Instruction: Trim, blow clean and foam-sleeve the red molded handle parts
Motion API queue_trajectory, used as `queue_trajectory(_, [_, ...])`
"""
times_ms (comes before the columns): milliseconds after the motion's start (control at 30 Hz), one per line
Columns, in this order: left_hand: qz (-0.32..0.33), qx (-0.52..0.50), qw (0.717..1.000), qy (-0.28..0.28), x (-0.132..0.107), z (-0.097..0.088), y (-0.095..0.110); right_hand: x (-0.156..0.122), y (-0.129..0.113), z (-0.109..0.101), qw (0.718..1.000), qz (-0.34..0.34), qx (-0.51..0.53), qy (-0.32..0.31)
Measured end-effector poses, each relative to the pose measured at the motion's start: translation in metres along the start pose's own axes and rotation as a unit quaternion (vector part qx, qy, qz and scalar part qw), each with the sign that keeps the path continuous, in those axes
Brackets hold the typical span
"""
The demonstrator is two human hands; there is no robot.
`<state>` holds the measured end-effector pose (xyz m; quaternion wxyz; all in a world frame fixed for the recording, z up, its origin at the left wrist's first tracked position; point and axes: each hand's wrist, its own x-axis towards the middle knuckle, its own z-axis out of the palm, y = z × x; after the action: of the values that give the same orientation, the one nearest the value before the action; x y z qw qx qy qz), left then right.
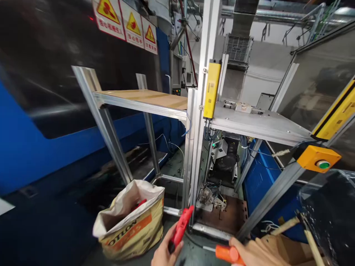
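Observation:
At the bottom centre, my left hand [165, 252] is closed around a red plastic part [183, 225], which has a dark section near my fingers and tilts up to the right. To its right, my right hand [240, 252] grips an orange-handled tool [225, 253]. A thin pale shaft lies in line with that handle, pointing left towards the red part without touching it; the tool's exact kind is unclear. Left of my left hand stands an open woven sack [133, 229] with printed lettering and some red pieces inside.
An aluminium frame carries a cardboard-covered shelf [144, 98] and a grey metal table [257, 123]. Yellow sensor bars [212, 88] and an orange button box [318, 159] are mounted on it. A blue machine [16, 147] fills the left; black plastic wrapping [330, 210] and wooden handles [285, 226] sit right.

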<state>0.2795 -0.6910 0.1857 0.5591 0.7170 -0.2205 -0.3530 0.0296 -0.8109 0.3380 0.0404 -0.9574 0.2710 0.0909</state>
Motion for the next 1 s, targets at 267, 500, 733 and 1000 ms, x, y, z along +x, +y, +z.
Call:
queue_trajectory(267, [0.078, 0.238, 0.968, 0.025, -0.013, 0.01, 0.004, 0.029, -0.017, -0.018, 0.999, -0.044, -0.02, 0.001])
queue_trajectory(500, [0.1, 0.264, 0.957, 0.062, -0.021, 0.001, 0.006, 0.046, -0.023, -0.026, 0.998, -0.064, 0.003, 0.01])
queue_trajectory(733, [0.098, 0.105, 0.987, 0.069, -0.007, -0.001, -0.001, 0.054, -0.026, -0.033, 0.997, -0.061, 0.033, -0.045])
queue_trajectory(1000, [-0.079, -0.281, 0.956, 0.036, 0.014, -0.003, 0.002, 0.05, -0.039, -0.039, 0.991, -0.056, 0.052, -0.107])
